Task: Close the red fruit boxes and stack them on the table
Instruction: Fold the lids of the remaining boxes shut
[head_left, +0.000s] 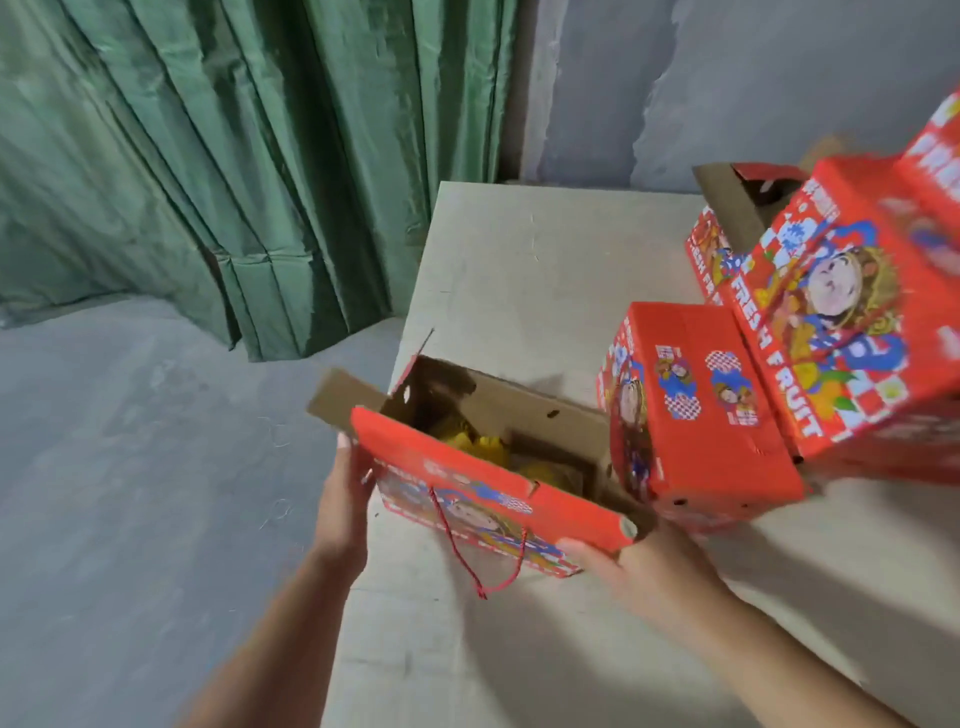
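I have the open red fruit box at the near left corner of the bench, its top flaps up and its brown inside showing. My left hand is at its 9 o'clock side, fingers curled round the left end of the near red flap. My right hand is at its 4 o'clock corner, thumb on top of the flap's right end and fingers under it, so both hands grip the same flap. Inside the box I see something yellow, too blurred to name. A red cord handle hangs in a loop down the box's near face. A plain brown flap sticks out at 10 o'clock.

At 3 o'clock from my box, just beside it, a closed red box sits on the bench. Behind that, toward 2 o'clock, a bigger closed box printed FRESH FRUIT leans tilted, and at 1 o'clock another box stands with its flaps open.

Green curtains hang at 11 o'clock above a grey floor.
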